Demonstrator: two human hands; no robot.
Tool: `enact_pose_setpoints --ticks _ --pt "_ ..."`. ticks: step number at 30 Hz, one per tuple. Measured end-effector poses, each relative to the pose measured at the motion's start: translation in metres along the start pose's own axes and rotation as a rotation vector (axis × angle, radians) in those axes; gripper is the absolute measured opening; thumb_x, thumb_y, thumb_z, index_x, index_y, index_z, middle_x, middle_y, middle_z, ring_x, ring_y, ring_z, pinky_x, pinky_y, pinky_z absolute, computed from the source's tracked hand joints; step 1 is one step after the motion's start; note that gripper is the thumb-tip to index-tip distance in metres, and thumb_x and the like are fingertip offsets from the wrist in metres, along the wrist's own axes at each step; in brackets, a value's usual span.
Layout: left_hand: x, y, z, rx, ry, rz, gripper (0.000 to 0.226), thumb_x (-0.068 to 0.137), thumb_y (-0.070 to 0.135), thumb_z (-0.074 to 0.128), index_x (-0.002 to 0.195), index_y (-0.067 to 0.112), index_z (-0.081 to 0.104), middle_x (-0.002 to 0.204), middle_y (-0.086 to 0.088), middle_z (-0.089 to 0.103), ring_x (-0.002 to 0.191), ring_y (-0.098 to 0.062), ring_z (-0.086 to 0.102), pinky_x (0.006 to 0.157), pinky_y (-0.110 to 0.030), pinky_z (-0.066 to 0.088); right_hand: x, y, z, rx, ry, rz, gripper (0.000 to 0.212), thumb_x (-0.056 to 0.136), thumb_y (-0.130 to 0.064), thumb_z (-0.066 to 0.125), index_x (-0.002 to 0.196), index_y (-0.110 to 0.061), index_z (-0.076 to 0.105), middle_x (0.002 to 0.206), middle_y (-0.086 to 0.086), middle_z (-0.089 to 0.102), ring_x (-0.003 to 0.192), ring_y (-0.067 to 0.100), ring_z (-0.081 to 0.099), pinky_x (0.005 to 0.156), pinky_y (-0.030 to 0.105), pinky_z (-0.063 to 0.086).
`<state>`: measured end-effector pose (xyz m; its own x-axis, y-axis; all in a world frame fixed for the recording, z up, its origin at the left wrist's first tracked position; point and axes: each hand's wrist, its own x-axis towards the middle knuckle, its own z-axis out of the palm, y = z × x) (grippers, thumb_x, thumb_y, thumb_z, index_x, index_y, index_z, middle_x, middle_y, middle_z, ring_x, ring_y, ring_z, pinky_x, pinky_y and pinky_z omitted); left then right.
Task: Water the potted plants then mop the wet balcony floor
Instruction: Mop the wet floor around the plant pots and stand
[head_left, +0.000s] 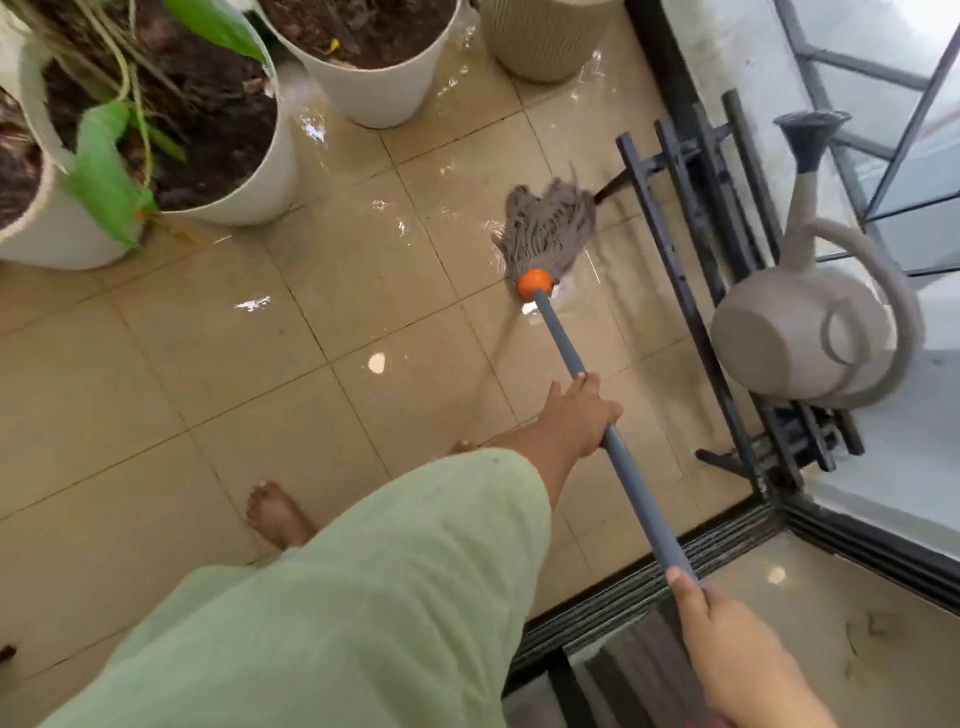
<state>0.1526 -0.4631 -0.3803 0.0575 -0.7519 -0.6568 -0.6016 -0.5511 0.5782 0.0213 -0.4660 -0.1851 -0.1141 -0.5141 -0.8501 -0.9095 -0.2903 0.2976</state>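
A grey string mop head (551, 228) with an orange collar (535, 284) lies on the wet beige tile floor (311, 332) near the black railing. Its grey-blue handle (631, 483) runs down to the lower right. My left hand (579, 415), in a light green sleeve, grips the handle at mid-length. My right hand (724, 639) grips the handle's near end at the bottom right. White plant pots (244, 171) with dark soil and green leaves stand at the upper left, with puddles shining around them.
A beige watering can (810, 332) sits on the ledge beyond the black railing (691, 291) at the right. Another white pot (384, 78) and a ribbed beige pot (540, 47) stand at the top. My bare foot (278, 517) is on the tiles. A black door track (644, 577) crosses the lower right.
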Motion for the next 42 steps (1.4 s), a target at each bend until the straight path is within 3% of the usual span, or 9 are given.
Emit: enact_pose_setpoints --ticks 6,12,21,24,26,30,34,37,42 --pt "-0.094 -0.044 0.013 0.054 -0.1 -0.044 0.034 0.095 0.021 0.053 0.129 0.016 0.049 0.155 -0.019 0.01 0.144 -0.039 0.01 0.11 -0.054 0.022 -0.047 -0.039 0.065 -0.067 -0.196 0.072 0.063 0.098 -0.052 0.012 0.14 -0.012 0.038 0.144 0.007 0.043 0.132 0.015 0.042 0.102 0.02 0.033" --pt "-0.176 -0.141 0.043 -0.017 -0.036 -0.135 0.035 0.094 0.029 0.052 0.128 0.02 0.049 0.149 -0.021 0.023 0.142 -0.038 0.017 0.109 -0.049 0.03 -0.098 -0.081 0.116 -0.016 -0.197 -0.065 0.058 0.095 -0.057 0.022 0.113 -0.015 0.058 0.101 0.004 0.061 0.095 0.019 0.058 0.085 0.028 0.045" --pt "-0.321 -0.322 0.082 -0.34 0.184 -0.525 0.028 0.091 0.019 0.055 0.118 0.015 0.055 0.136 -0.02 0.031 0.138 -0.039 0.024 0.107 -0.045 0.038 -0.157 -0.233 0.185 -0.348 -0.175 -0.497 0.053 0.099 -0.046 0.03 0.129 -0.006 0.048 0.112 0.016 0.06 0.105 0.031 0.059 0.075 0.029 0.039" --pt "-0.363 -0.355 0.105 -0.485 0.346 -0.663 0.029 0.09 0.016 0.054 0.119 0.012 0.056 0.133 -0.022 0.035 0.131 -0.041 0.033 0.106 -0.044 0.038 -0.177 -0.277 0.202 -0.54 -0.15 -0.589 0.054 0.101 -0.043 0.026 0.136 -0.006 0.042 0.129 0.022 0.052 0.118 0.033 0.052 0.093 0.036 0.042" --pt "-0.385 -0.363 0.122 -0.585 0.466 -0.779 0.036 0.089 0.009 0.053 0.125 0.01 0.054 0.14 -0.022 0.034 0.129 -0.041 0.037 0.106 -0.045 0.039 -0.187 -0.295 0.215 -0.662 -0.094 -0.67 0.05 0.1 -0.043 0.025 0.125 -0.009 0.052 0.124 0.017 0.056 0.119 0.031 0.049 0.098 0.039 0.038" --pt "-0.392 -0.362 0.153 -0.704 0.594 -0.872 0.02 0.089 0.01 0.054 0.108 0.006 0.056 0.134 -0.022 0.035 0.117 -0.041 0.045 0.097 -0.041 0.044 -0.186 -0.301 0.23 -0.758 0.009 -0.762 0.045 0.098 -0.046 0.033 0.11 -0.011 0.059 0.109 0.011 0.063 0.102 0.027 0.059 0.077 0.032 0.041" --pt "-0.37 -0.353 0.146 -0.701 0.605 -0.851 0.018 0.09 0.013 0.056 0.106 0.004 0.057 0.133 -0.029 0.035 0.121 -0.046 0.038 0.099 -0.045 0.042 -0.163 -0.294 0.209 -0.721 0.051 -0.772 0.043 0.097 -0.046 0.035 0.107 -0.013 0.059 0.093 0.007 0.06 0.083 0.024 0.055 0.068 0.03 0.04" --pt "-0.336 -0.34 0.119 -0.664 0.639 -0.845 0.029 0.089 0.007 0.054 0.118 0.005 0.056 0.14 -0.024 0.032 0.129 -0.043 0.034 0.106 -0.046 0.038 -0.138 -0.286 0.177 -0.679 0.055 -0.762 0.044 0.097 -0.048 0.036 0.109 -0.012 0.058 0.097 0.01 0.061 0.086 0.027 0.056 0.068 0.03 0.037" --pt "-0.257 -0.305 0.072 -0.586 0.645 -0.715 0.021 0.093 0.021 0.057 0.107 0.005 0.057 0.123 -0.025 0.04 0.122 -0.043 0.037 0.1 -0.041 0.039 -0.096 -0.26 0.11 -0.603 0.103 -0.733 0.048 0.097 -0.049 0.034 0.11 -0.01 0.058 0.103 0.012 0.062 0.085 0.026 0.053 0.07 0.03 0.038"
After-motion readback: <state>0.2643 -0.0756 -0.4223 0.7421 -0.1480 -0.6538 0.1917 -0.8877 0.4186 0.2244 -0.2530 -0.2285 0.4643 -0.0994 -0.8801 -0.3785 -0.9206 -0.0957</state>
